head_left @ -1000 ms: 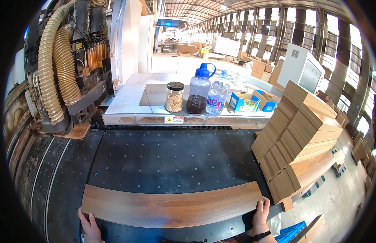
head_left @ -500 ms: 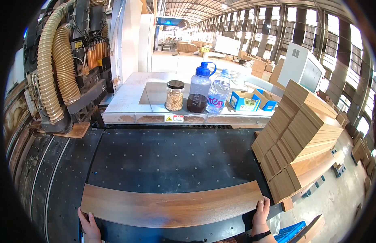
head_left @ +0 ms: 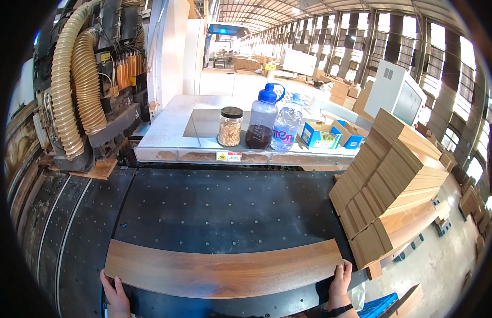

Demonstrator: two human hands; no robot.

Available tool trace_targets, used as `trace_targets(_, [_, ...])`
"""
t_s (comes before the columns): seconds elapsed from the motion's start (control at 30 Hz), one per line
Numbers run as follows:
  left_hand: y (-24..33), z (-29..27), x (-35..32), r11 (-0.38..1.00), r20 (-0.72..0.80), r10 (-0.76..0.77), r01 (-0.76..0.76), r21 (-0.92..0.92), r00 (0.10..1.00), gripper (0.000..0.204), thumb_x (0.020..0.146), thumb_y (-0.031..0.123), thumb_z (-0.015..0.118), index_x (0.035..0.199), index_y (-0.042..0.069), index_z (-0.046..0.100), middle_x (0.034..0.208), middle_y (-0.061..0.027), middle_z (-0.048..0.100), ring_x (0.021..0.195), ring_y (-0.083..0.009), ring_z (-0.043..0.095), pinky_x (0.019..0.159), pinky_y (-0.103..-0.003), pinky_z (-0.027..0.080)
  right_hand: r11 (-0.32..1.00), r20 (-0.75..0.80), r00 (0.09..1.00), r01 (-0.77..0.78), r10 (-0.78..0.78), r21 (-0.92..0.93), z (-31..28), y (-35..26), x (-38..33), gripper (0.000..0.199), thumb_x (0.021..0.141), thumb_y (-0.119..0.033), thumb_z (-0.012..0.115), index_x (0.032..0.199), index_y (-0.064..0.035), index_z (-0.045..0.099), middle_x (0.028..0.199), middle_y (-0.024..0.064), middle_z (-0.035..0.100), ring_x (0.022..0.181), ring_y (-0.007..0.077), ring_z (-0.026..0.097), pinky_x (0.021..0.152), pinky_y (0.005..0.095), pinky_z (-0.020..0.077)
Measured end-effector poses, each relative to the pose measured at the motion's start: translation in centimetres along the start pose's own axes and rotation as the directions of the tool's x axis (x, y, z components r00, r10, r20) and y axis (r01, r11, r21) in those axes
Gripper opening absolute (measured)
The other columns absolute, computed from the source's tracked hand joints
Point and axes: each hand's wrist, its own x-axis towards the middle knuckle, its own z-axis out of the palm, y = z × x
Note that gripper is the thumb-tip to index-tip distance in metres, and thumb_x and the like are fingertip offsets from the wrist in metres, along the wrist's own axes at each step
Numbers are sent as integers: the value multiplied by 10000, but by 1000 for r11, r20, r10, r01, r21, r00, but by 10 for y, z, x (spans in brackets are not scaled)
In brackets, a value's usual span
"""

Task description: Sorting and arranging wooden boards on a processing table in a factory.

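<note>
A long brown wood-grain board point(head_left: 225, 269) lies crosswise near the front of a black worktable point(head_left: 203, 212) dotted with small holes; its outline bows in the fisheye picture. At the board's left end, my left hand point(head_left: 117, 297) grips the near corner, thumb on the upper side and fingers at the end. My right hand point(head_left: 340, 283) holds the right end the same way, thumb on top. The fingertips under the board are hidden. A dark band circles my right wrist.
Stacked boards point(head_left: 389, 185) rise along the worktable's right side. Behind, a white ledge point(head_left: 166, 127) carries a lidded jar point(head_left: 230, 130), a blue-capped jug point(head_left: 261, 119), a clear bottle point(head_left: 285, 127) and blue boxes point(head_left: 320, 135). Machinery with ribbed hoses point(head_left: 68, 79) stands left. A blue crate point(head_left: 378, 306) sits lower right.
The view has shifted very slightly. Both hands keep their hold on the board's ends, and the board stays practically where it was.
</note>
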Motion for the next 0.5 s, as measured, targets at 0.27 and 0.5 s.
trace_targets(0.27, [4,0,0,999,17,3,-3,-44,1000,455,907,42,435,1333,-27,292,1255,-178,462,1117,-249,478,965,-340,357,998,2,1000,-9,9,59,0,5,1,175,915,-152,465,1026,-25,508,811,-10,470,730,75,409,681,218,350])
trace_targets(0.5, [-6,0,1,998,23,42,-41,-54,999,458,902,30,434,1334,-26,292,1255,-179,462,1125,-246,474,973,-339,348,997,-24,997,72,-71,31,-1,14,5,194,908,-152,472,1045,-15,487,736,-20,480,612,48,407,553,194,339])
